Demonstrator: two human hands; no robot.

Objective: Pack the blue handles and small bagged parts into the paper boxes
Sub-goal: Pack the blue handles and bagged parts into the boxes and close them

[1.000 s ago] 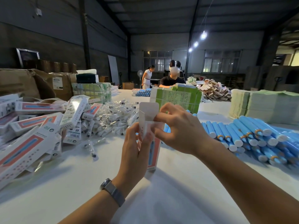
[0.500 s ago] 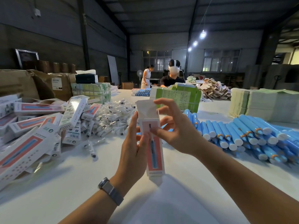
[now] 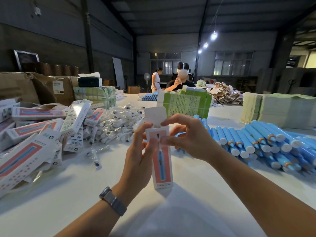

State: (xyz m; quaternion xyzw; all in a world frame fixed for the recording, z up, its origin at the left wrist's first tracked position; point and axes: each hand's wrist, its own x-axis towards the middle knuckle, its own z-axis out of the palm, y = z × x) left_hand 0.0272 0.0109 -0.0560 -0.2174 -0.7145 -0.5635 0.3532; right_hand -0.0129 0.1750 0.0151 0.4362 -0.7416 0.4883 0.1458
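Note:
I hold one white and salmon paper box (image 3: 162, 165) upright above the table, its printed front facing me and its top flap standing open. My left hand (image 3: 139, 156) grips the box's left side near the top. My right hand (image 3: 189, 136) pinches the upper right edge with thumb and forefinger. A pile of blue handles (image 3: 259, 144) lies on the table to the right. Small bagged parts (image 3: 118, 125) are heaped behind my left hand. Many paper boxes of the same kind (image 3: 34, 134) are piled at the left.
A green printed stack (image 3: 185, 103) stands behind the box. Flat stacked sheets (image 3: 277, 109) sit at the far right, brown cartons (image 3: 34, 88) at the far left. A seated person (image 3: 182, 79) and a standing person (image 3: 156, 81) are across the white table (image 3: 85, 194).
The box has turned from edge-on to front-facing and now stands upright. My right hand moved from covering the top to pinching the upper right edge beside the open flap.

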